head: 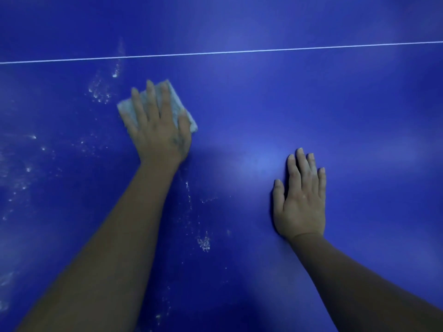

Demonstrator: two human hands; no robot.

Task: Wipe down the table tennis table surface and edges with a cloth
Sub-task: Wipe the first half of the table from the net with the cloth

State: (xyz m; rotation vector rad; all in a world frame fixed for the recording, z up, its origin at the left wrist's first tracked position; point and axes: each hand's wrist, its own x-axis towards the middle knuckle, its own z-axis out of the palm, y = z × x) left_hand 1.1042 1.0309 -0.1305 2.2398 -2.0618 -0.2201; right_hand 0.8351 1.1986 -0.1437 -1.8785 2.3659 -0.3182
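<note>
On the blue table [311,104]: 2 hands, 1 cloth [176,104]. It's pale & folded, w/ left hand [160,135] pressed flat on it; right hand [302,202] spread flat.

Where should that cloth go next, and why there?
Probably slide the cloth a little leftward onto the white specks beside it. The left hand presses it flat on the table tennis table; that patch looks dirty, while the surface around the resting right hand looks clean.
</note>
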